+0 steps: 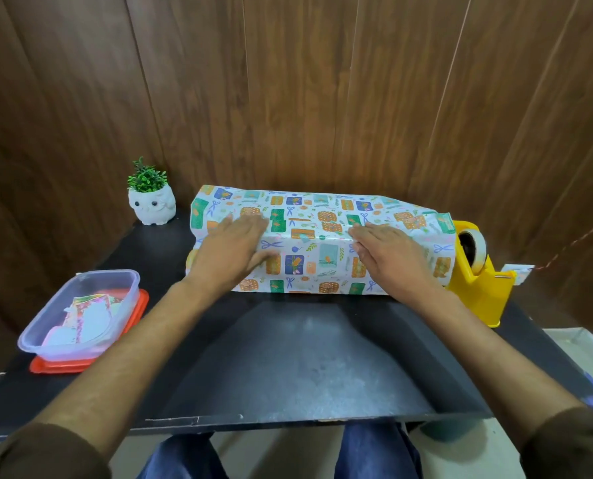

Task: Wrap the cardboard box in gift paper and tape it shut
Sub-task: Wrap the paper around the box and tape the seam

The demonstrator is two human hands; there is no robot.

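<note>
Gift paper (pixel 317 243) with a white ground and small green, orange and blue prints covers a long box at the back of the black table (pixel 288 357); the cardboard itself is hidden. My left hand (pixel 231 248) lies flat on the paper over the box's left half, fingers straight. My right hand (pixel 390 255) presses flat on the right half, fingertips at the paper's fold along the top front edge. The paper's right end sticks out loose beside a yellow tape dispenser (pixel 476 274) holding a roll of tape.
A clear plastic tub (pixel 80 312) of paper scraps sits on a red lid at the left. A white owl pot with a green plant (pixel 151 198) stands at the back left. Wood panelling rises right behind the box.
</note>
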